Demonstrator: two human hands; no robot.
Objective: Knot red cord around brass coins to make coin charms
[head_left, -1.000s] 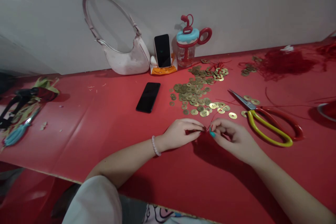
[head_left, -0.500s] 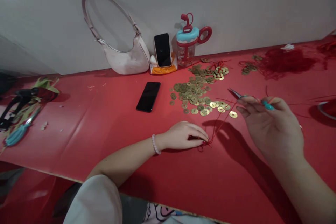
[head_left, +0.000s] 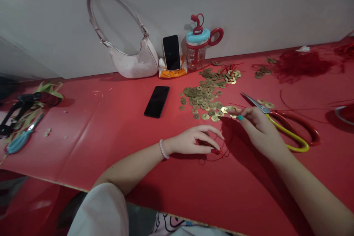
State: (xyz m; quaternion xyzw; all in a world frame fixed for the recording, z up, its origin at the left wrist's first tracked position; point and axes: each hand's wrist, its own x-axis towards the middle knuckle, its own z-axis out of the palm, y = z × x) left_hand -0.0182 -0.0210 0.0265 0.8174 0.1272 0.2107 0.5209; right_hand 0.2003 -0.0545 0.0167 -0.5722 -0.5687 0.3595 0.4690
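My left hand [head_left: 200, 140] rests low over the red table. Its thumb and a finger are closed on a red knotted cord [head_left: 221, 152], while another finger stretches out above. A coin or bead under the fingers is mostly hidden. My right hand [head_left: 261, 129], teal on its thumbnail, hovers at the near right edge of a pile of brass coins [head_left: 203, 97]. Its fingers are bent towards the thumb; what they pinch, if anything, is too fine to make out. Scissors [head_left: 290, 129] with red and yellow handles lie just beyond that hand, partly covered by it.
A black phone [head_left: 156, 101] lies left of the coins. Along the wall stand a pale handbag [head_left: 135, 62], a propped phone [head_left: 172, 52] and a cup [head_left: 197, 51]. Red cord [head_left: 304, 64] is heaped at the back right. Blue-handled scissors [head_left: 19, 142] lie far left.
My right hand has moved left and down, turning over, and the scissors now lie on the table. The red cord that stretched up to it is slack. My left hand has spread one finger.
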